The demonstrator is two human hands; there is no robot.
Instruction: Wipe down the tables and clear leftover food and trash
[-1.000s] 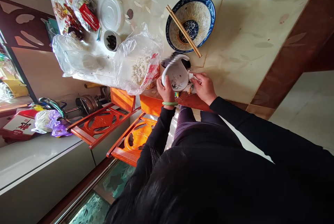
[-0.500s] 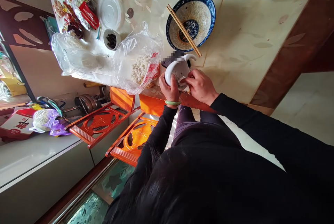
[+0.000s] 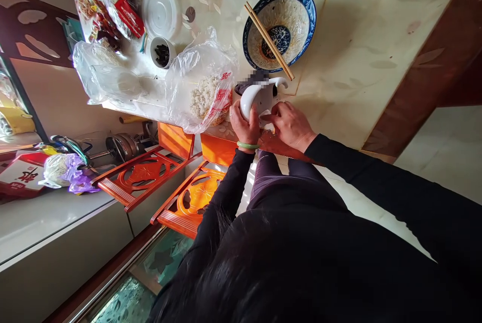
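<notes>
White dish (image 3: 262, 100) is held tilted in left hand (image 3: 245, 126), pale scrap (image 3: 265, 117) pinched in right hand (image 3: 295, 126); patterned desk (image 3: 354, 57) flanked by orange chairs (image 3: 203, 192).

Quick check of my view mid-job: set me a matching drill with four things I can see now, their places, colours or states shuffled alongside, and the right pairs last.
Things:
1. chopsticks
2. small white cup
3. bracelet
4. white dish

Places, colours or states:
A. pale green, around the wrist of the left hand
B. held in the left hand, tilted
C. lying across the blue-and-white bowl
D. holding dark pieces, near the round plastic lid

Pairs: 1-C, 2-D, 3-A, 4-B
</notes>
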